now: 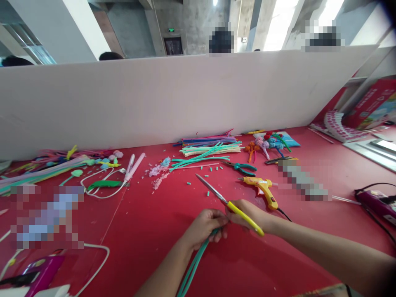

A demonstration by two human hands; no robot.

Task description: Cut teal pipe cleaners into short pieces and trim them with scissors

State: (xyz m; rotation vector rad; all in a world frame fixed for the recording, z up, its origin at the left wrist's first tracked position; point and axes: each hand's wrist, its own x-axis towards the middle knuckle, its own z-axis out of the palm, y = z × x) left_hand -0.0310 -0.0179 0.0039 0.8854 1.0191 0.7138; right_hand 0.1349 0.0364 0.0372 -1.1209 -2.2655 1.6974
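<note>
My left hand (208, 227) is closed around a bundle of teal pipe cleaners (195, 264), whose long ends trail down toward the bottom edge. Close beside it, fingertips nearly meeting, my right hand (244, 214) holds a pair of scissors with yellow handles (246, 218). The scissors' blades point up and to the left, away from the bundle, and look closed. Several short teal cut pieces (208, 193) lie scattered on the red table beyond my hands. What the right fingertips touch at the bundle's end is hidden.
A yellow glue gun (261, 189) lies right of my hands, with teal-handled pliers (243, 168) behind it. Bundles of pipe cleaners (210, 149) lie along the white partition (173, 99). At left are a white cable (108, 249) and more pipe cleaners (46, 171).
</note>
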